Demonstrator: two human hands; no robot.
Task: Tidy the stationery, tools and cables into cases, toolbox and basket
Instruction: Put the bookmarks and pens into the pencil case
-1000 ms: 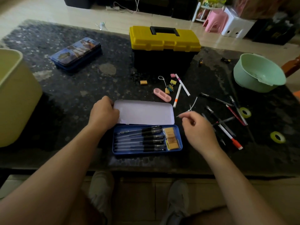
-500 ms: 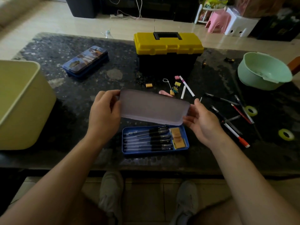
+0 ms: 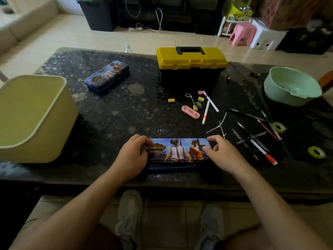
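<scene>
Gripping pencil case (image 3: 180, 166) ends, left hand (image 3: 132, 156) and right hand (image 3: 224, 155); lid (image 3: 180, 149) looks down. Next I'd snap it shut.

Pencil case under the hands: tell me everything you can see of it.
The pencil case is a long, round-cornered box, seemingly tin: a shut lid printed with game figures over a dark blue base. It lies flat, lengthwise along the near edge of the table. The left hand grips its left end, the right hand its right end.
</scene>
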